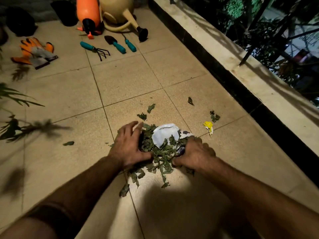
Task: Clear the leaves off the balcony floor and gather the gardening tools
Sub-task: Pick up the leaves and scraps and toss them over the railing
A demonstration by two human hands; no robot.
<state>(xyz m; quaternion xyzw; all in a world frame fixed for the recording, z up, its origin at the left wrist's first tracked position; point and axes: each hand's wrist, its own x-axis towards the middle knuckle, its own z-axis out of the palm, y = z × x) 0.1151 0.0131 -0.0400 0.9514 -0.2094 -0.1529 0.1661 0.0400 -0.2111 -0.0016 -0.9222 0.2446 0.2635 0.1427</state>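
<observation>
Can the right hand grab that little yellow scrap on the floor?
Probably yes, once it lets go. The yellow scrap lies on bare tile just beyond the right hand, with nothing between them. Right now that hand's grip is busy on the leaf pile.

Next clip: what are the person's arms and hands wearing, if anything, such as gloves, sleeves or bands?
Both hands, left and right, are bare: no gloves or rings visible. Both forearms are bare, without sleeves. A dark band seems to wrap the left forearm near the frame's lower edge; it is too dim to identify.
</observation>
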